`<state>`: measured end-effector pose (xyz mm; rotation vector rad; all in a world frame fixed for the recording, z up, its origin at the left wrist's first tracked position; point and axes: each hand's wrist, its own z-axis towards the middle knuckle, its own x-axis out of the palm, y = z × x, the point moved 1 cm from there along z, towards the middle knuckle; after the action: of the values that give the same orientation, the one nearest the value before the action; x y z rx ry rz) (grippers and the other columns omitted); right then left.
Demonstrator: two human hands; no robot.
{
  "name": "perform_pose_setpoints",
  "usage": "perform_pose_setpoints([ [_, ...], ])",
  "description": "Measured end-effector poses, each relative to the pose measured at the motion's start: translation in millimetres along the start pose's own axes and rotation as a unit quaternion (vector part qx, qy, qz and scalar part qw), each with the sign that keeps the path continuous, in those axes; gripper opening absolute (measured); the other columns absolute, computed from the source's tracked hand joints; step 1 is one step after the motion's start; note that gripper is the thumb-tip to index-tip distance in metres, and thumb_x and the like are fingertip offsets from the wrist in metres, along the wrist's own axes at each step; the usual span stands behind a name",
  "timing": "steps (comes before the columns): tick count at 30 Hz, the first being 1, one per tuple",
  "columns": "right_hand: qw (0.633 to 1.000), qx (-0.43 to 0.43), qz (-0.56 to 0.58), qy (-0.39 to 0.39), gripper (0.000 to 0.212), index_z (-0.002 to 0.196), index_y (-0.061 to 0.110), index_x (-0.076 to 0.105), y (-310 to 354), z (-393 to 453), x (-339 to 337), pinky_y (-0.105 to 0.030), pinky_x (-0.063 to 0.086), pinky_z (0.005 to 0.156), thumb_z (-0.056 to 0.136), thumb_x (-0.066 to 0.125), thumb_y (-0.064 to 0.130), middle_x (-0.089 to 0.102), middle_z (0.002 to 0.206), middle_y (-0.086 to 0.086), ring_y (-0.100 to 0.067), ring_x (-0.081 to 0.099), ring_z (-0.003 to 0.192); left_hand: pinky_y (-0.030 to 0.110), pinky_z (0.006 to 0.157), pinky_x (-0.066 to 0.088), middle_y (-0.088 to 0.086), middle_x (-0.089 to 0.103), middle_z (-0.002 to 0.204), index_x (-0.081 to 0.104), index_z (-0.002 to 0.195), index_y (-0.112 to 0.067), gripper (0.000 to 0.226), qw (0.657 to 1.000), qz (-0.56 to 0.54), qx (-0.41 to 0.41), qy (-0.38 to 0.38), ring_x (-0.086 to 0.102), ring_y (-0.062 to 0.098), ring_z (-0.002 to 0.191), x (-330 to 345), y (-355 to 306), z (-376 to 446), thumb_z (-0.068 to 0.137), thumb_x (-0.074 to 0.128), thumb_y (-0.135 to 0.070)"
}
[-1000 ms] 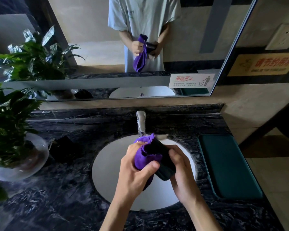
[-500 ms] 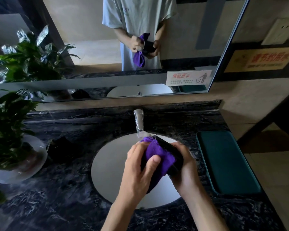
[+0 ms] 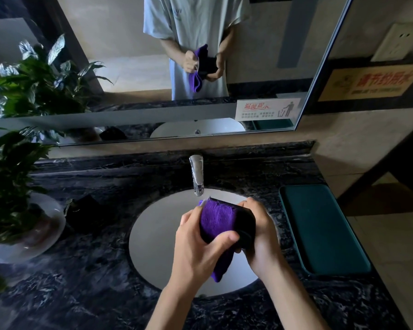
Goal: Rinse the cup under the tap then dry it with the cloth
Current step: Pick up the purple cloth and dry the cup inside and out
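Over the white sink basin (image 3: pixel 157 234) I hold a black cup (image 3: pixel 244 221) lying on its side. My right hand (image 3: pixel 264 236) grips it from the right. A purple cloth (image 3: pixel 216 221) covers the cup's left part and hangs down below it. My left hand (image 3: pixel 198 248) grips the cloth against the cup, thumb across the front. The chrome tap (image 3: pixel 197 175) stands just behind the cup; no water shows at its spout.
A dark marble counter (image 3: pixel 93 282) surrounds the basin. A potted plant in a white bowl (image 3: pixel 17 210) stands at the left, with a small black object (image 3: pixel 84 214) beside it. A green tray (image 3: pixel 320 227) lies at the right. The mirror (image 3: pixel 153 67) behind reflects me.
The cloth has shifted from the cup's mouth onto its outer side, and my left hand has wrapped it further round the cup. Both hands stay over the basin.
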<state>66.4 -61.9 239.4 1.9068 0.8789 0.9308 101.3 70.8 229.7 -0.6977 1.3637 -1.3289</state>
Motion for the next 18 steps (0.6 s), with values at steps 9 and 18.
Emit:
perform_pose_setpoints([
  [9,0.973,-0.124,-0.174,0.087,0.059,0.131,0.040,0.044,-22,-6,9,-0.022,0.056,0.078,0.084,0.047,0.075,0.067,0.118,0.012,-0.003,0.069,0.101,0.019,0.046,0.032,-0.011,0.041,0.053,0.044,0.066,-0.005,0.047,0.981,-0.078,-0.093,-0.150,0.035,0.006,0.049,-4,-7,7,0.100,0.067,-0.027],
  [18,0.965,-0.216,-0.136,-0.058,0.033,0.097,0.019,0.054,-22,-6,15,-0.028,0.052,0.064,0.089,0.048,0.050,0.067,0.081,0.008,-0.009,0.062,0.074,0.019,0.052,0.039,-0.010,0.049,0.060,0.054,0.069,-0.019,0.036,0.989,-0.113,-0.040,-0.085,0.042,0.006,0.055,-1,-11,2,0.087,0.064,-0.049],
])
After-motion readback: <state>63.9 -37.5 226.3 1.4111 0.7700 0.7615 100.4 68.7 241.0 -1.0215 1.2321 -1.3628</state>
